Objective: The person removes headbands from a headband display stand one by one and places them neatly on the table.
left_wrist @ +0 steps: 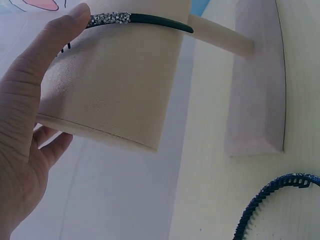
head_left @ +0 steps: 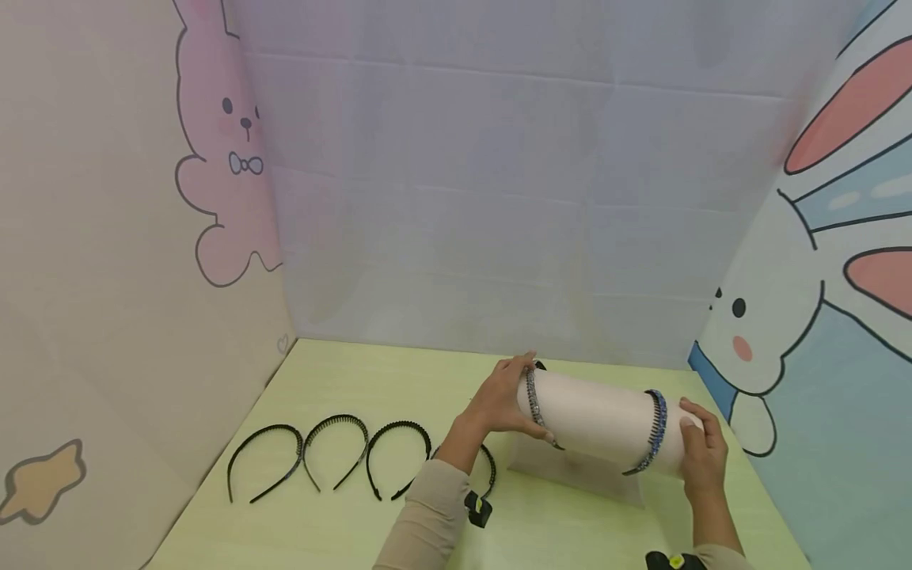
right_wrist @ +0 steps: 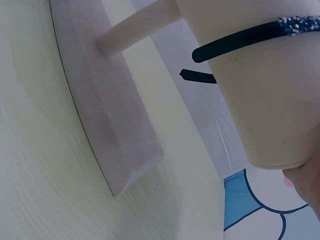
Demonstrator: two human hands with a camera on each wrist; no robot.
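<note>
A cream padded headband display stand (head_left: pixel 591 412) has a thick horizontal roll on a post above a flat pale base (head_left: pixel 577 475). My left hand (head_left: pixel 502 400) spans a silver-studded headband (head_left: pixel 533 400) at the roll's left end. In the left wrist view, the thumb lies on the headband's sparkly band (left_wrist: pixel 112 19) and the fingers reach behind the roll. My right hand (head_left: pixel 704 455) grips the roll's right end. Near it, a headband with blue stones (head_left: pixel 659 431) sits around the roll, its dark tips (right_wrist: pixel 235 45) pointing down past the roll.
Several dark headbands lie in a row on the pale yellow-green table (head_left: pixel 342 530), the leftmost headband (head_left: pixel 278 428) near the table's left side. My left forearm partly covers the rightmost headband (head_left: pixel 492 467). Cloth walls (head_left: pixel 456 198) with cartoon rabbits enclose the table's back and sides.
</note>
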